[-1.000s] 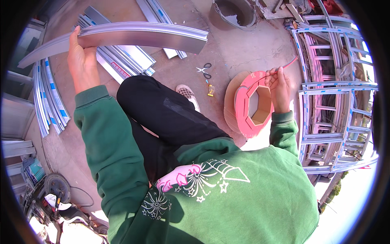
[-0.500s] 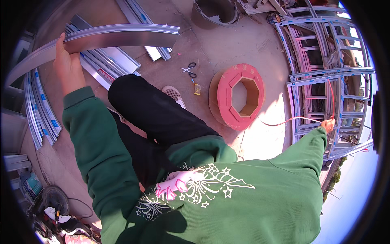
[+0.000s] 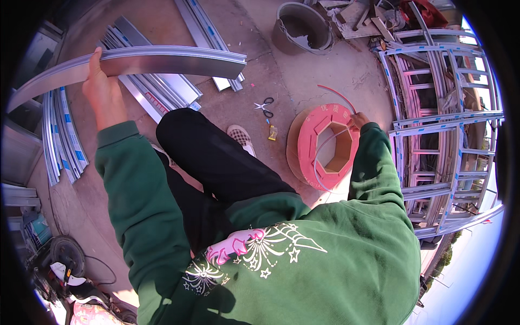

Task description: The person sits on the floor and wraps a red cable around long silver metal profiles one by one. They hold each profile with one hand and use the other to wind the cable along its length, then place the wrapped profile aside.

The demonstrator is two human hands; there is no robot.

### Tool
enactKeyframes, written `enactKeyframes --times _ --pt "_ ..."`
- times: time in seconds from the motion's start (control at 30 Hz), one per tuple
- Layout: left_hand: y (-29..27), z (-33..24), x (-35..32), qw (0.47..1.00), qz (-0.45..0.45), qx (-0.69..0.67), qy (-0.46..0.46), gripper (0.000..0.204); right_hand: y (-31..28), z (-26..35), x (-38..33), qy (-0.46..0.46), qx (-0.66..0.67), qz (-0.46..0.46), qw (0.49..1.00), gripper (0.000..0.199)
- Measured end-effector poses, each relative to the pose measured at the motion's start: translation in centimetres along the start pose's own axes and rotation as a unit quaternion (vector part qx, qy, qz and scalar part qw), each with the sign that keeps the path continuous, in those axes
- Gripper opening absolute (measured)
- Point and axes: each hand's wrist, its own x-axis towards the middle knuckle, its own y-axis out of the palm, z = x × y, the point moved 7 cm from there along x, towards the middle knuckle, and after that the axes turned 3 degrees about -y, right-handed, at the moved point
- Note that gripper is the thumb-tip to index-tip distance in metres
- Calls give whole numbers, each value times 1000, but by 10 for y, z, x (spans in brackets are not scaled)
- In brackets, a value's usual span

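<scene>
A long silvery metal profile [image 3: 179, 62] reaches from the left edge toward the middle, and my left hand [image 3: 103, 93] is closed around it, thumb over the top edge. My right hand [image 3: 358, 121] pinches a thin reddish strip [image 3: 337, 94], whose free end sticks out up and to the left. The rest of this strip loops down across the face of a spool [image 3: 306, 146] with a red octagonal flange and cardboard core. The spool lies on the ground just left of that hand. Black-handled scissors [image 3: 266, 108] rest open on the floor, beside a small yellow item [image 3: 272, 132].
More metal profiles [image 3: 162, 95] lie stacked under the held one, with others [image 3: 64, 135] at left and a pair [image 3: 211, 46] farther off. A dark bucket [image 3: 295, 40] stands at the far side. Metal frames [image 3: 428, 122] line the right. A wheeled vehicle [image 3: 67, 254] is lower left.
My right hand has come in from the far right to the spool, bringing the strip with it. The left hand still holds the profile; the whole view has shifted slightly.
</scene>
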Motion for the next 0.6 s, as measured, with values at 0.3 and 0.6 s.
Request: enactKeyframes --times 0.3,0.6 --pt "0 3 10 998 34 -24 -55 38 -303 225 -158 -553 -80 -591 582 32" --pt "2 7 5 999 12 -13 -28 35 -6 212 -98 -187 371 84 905 64"
